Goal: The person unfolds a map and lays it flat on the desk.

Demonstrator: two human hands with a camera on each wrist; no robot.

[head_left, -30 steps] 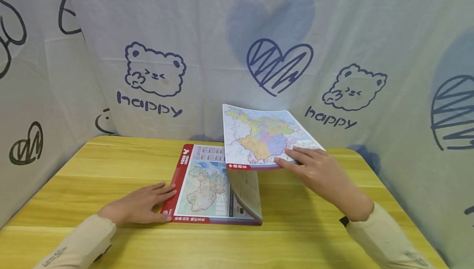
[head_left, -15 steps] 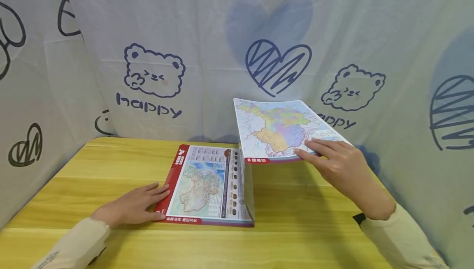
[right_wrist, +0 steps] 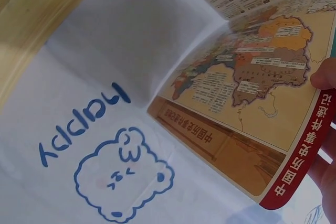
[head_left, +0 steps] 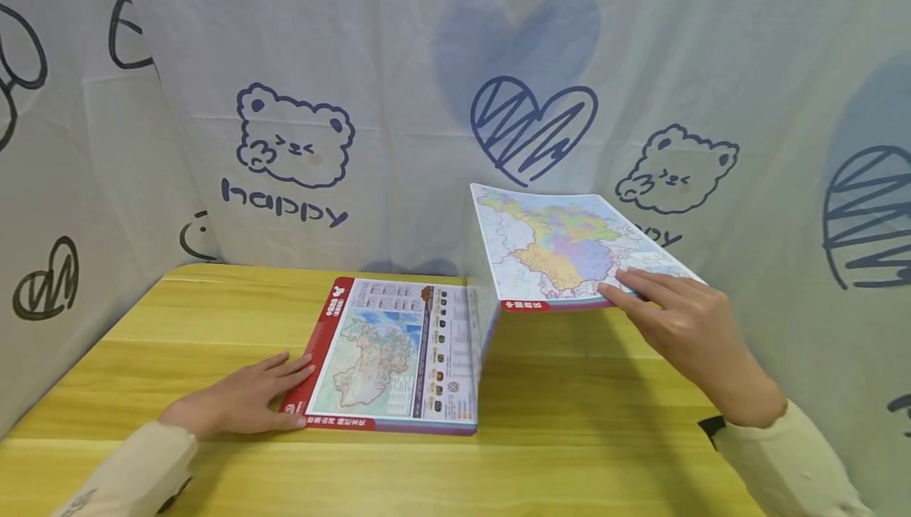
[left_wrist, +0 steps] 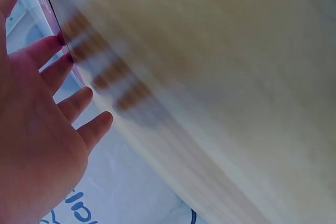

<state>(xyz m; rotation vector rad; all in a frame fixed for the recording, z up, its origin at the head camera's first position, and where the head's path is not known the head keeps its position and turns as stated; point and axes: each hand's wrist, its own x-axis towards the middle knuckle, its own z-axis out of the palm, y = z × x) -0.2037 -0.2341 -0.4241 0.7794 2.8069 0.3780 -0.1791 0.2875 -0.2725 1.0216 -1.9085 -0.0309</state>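
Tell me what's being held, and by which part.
A folding map: the right grip pinches it by the right edge of its raised panel. The left grip holds nothing; it touches the red border of the flat panel.

The red-edged flat panel [head_left: 377,367] is printed pale green and blue; the raised panel [head_left: 562,248] mixes yellow, orange, green and purple over pale blue. Yellow wood grain streaks the table [head_left: 569,406]; dark blue bears and hearts pattern the pale grey cloth [head_left: 406,50].
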